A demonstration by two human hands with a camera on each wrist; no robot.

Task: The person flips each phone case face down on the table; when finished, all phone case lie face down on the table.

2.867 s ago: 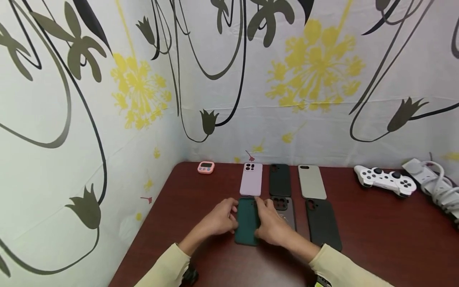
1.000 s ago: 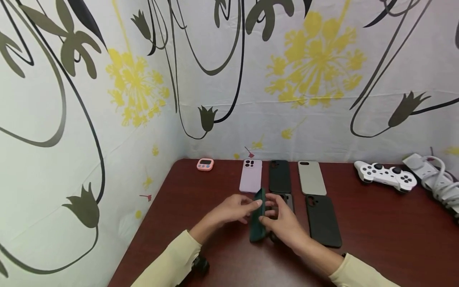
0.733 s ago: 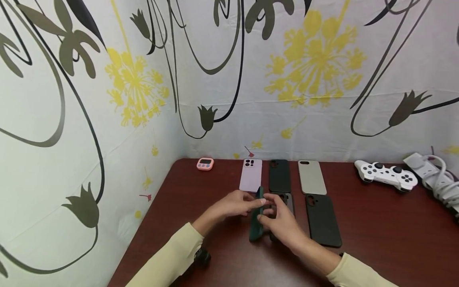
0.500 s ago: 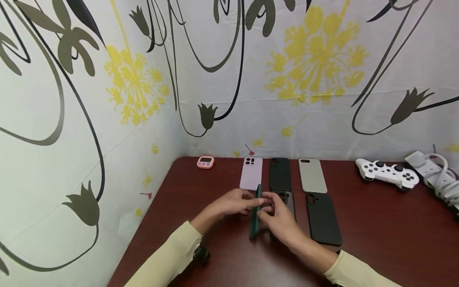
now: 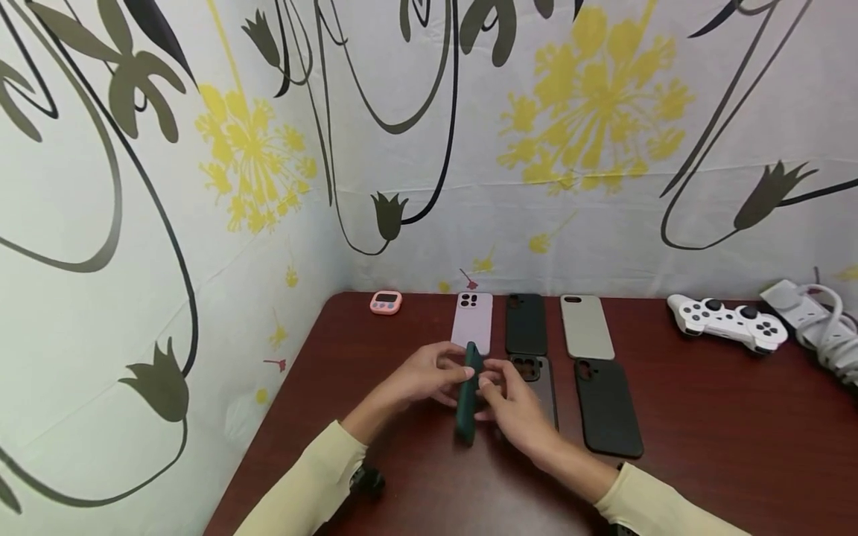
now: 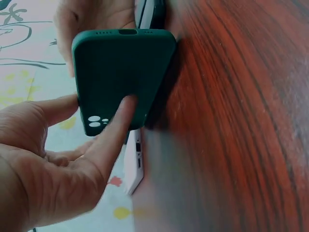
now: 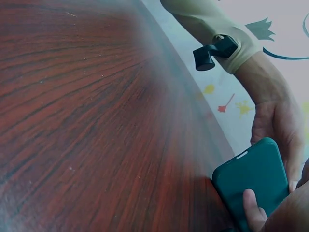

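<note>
A dark green phone case (image 5: 465,409) stands on its long edge over the table, between my two hands. My left hand (image 5: 421,374) pinches it near the camera end, thumb at the upper edge. In the left wrist view, one finger lies across the back of the green phone case (image 6: 120,67), near its camera holes. My right hand (image 5: 518,408) is close along the other side, fingers loosely bent. In the right wrist view, a right fingertip touches the face of the green phone case (image 7: 258,176).
Behind lie a lilac case (image 5: 472,321), a dark case (image 5: 526,327) and a pale grey case (image 5: 587,329). A grey case (image 5: 544,387) and a black case (image 5: 608,409) lie to the right. A pink timer (image 5: 385,302), a white game controller (image 5: 727,322) and a coiled white cable (image 5: 834,350) sit farther out.
The green phone case lay flat before; it has been tipped up onto its edge and moved slightly left. The right fingers have drawn back from its upper edge.
</note>
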